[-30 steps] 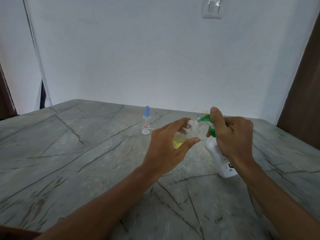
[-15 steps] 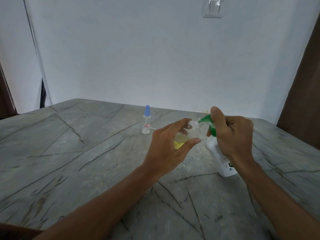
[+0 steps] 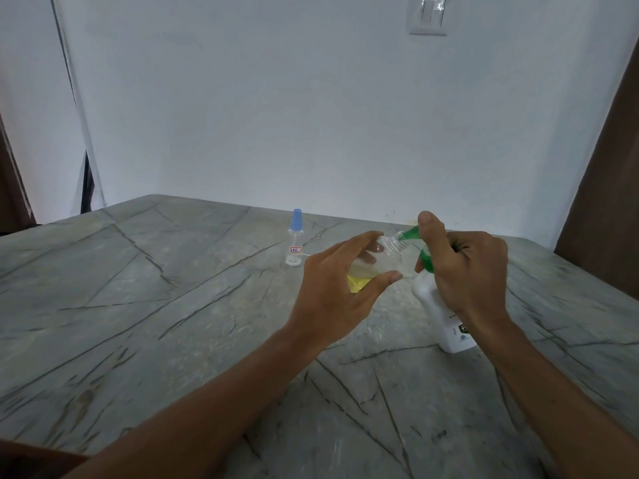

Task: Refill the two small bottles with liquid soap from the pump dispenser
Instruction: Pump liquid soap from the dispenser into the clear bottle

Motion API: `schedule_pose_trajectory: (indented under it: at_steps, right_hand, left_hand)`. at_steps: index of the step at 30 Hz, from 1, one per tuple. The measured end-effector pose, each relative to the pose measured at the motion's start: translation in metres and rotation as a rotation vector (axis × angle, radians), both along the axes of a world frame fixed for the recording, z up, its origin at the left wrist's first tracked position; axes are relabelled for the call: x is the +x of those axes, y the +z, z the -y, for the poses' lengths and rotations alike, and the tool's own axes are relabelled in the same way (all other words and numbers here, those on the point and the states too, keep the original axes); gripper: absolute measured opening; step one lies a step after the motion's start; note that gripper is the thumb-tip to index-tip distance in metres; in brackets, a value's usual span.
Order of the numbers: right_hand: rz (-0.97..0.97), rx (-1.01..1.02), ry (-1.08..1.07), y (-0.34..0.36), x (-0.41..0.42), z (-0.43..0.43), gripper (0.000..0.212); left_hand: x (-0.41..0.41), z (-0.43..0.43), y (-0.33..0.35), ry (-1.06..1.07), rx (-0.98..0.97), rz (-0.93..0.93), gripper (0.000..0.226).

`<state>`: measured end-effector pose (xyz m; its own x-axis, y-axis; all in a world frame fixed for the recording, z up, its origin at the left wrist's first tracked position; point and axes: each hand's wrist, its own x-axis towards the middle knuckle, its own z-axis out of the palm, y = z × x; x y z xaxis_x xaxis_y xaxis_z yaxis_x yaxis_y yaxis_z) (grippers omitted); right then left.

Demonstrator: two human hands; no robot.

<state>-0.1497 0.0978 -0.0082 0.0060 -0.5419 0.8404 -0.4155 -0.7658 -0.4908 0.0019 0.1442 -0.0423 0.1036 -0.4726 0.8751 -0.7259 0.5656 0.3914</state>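
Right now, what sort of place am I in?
Probably a room in a home, though I can't tell which one: a grey veined stone tabletop, a plain white wall with a light switch, and a dark wooden panel on the right.

Your desk (image 3: 138, 323) is grey with dark veins, your pump dispenser (image 3: 428, 305) white with a green nozzle (image 3: 411, 232). Your clear bottle (image 3: 380, 267) holds yellow liquid; the far bottle (image 3: 295, 242) has a blue cap (image 3: 296, 217).

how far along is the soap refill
Done: nothing complete. In hand: left hand holds a tilted clear bottle, some yellow soap inside, its mouth at the green nozzle; right hand grips the pump dispenser. Left: finish this one, then the blue-capped bottle, capped, standing behind.
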Motion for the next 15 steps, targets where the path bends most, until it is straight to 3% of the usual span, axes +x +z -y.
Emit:
schedule_pose_trajectory:
  at_steps: [12,15]
  right_hand:
    - [0.003,0.007,0.010,-0.0009,-0.0028,0.0040,0.042]
    - [0.006,0.003,0.013,-0.0014,-0.0022,0.0023,0.048]
  left_hand:
    - [0.0004,-0.0016,-0.0018,-0.018,0.008,0.029,0.050]
    - [0.0004,-0.0016,-0.0004,-0.011,0.006,0.034,0.051]
